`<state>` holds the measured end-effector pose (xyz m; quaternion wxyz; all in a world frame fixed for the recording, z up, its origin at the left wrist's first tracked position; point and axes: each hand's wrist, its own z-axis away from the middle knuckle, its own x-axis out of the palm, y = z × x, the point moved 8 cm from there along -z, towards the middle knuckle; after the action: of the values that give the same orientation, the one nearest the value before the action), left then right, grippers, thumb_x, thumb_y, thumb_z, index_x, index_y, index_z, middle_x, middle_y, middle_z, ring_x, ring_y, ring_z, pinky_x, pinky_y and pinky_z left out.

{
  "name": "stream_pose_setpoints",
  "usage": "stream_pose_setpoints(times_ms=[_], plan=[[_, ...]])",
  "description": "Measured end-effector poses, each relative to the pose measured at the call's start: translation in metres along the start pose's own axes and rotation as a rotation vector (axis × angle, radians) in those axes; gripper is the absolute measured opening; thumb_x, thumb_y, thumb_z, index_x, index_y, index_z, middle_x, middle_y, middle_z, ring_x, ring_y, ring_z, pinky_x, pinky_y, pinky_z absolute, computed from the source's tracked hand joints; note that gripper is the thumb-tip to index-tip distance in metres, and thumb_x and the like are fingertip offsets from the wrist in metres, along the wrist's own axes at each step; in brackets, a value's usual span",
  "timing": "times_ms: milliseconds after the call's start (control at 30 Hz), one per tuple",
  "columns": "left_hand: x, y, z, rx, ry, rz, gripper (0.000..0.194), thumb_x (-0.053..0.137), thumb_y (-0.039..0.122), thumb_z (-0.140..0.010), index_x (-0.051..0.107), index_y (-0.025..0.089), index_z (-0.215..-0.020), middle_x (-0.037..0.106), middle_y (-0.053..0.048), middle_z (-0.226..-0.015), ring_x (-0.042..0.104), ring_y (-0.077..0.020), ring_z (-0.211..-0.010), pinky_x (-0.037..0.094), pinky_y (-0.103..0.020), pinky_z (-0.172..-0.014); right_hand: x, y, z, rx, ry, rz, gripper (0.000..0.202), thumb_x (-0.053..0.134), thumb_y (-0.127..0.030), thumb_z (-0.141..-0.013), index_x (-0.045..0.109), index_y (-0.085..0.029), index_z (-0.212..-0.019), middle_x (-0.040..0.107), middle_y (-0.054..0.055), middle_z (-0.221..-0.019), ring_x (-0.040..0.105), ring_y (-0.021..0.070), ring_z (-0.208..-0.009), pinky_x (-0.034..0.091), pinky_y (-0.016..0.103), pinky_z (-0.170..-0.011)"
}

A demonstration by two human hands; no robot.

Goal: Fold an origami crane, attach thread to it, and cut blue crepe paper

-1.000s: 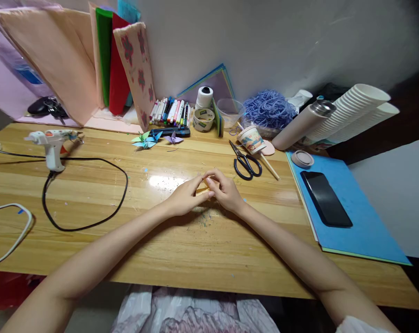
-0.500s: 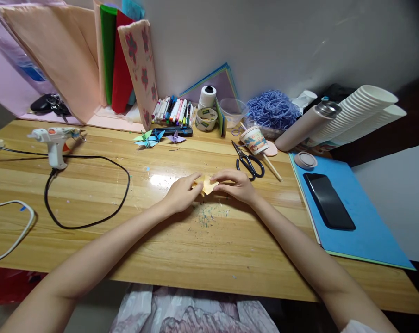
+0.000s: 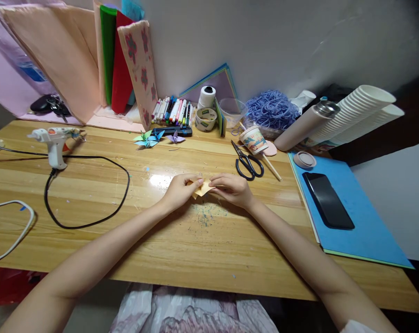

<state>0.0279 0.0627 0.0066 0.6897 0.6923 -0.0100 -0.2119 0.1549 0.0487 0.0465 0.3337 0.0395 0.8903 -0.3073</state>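
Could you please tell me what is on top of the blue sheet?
A black phone and a round beige item lie on the blue sheet. The parts of the sheet right under them are covered and cannot be seen.

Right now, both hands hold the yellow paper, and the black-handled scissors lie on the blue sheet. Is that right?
No: the scissors lie on the wooden table, not the blue sheet, as the head view shows. The left hand and right hand both hold the yellow paper.
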Motion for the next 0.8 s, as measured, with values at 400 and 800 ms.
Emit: stream_pose_setpoints(times_ms=[400, 800], plan=[[-0.008, -0.009, 0.002, 0.002, 0.159, -0.01, 0.027, 0.055, 0.033, -0.079, 0.072, 0.016, -0.091, 0.071, -0.008, -0.095, 0.064, -0.0207, -0.087, 0.05, -0.03, -0.077, 0.002, -0.003, 0.002, 0.103, 0.068, 0.021, 0.011, 0.066, -0.026, -0.077, 0.063, -0.017, -0.084, 0.068, 0.007, -0.082, 0.063, 0.0145, -0.072, 0.051, 0.026, -0.064], [-0.01, -0.008, 0.001, 0.018, 0.177, 0.059, 0.029, 0.057, 0.036, -0.079, 0.07, 0.017, -0.096, 0.07, -0.008, -0.1, 0.064, -0.0204, -0.091, 0.051, -0.031, -0.077, -0.004, 0.01, 0.003, 0.229, 0.147, -0.059, 0.01, 0.067, -0.03, -0.076, 0.067, -0.02, -0.076, 0.069, 0.003, -0.075, 0.064, 0.0153, -0.069, 0.052, 0.028, -0.064]])
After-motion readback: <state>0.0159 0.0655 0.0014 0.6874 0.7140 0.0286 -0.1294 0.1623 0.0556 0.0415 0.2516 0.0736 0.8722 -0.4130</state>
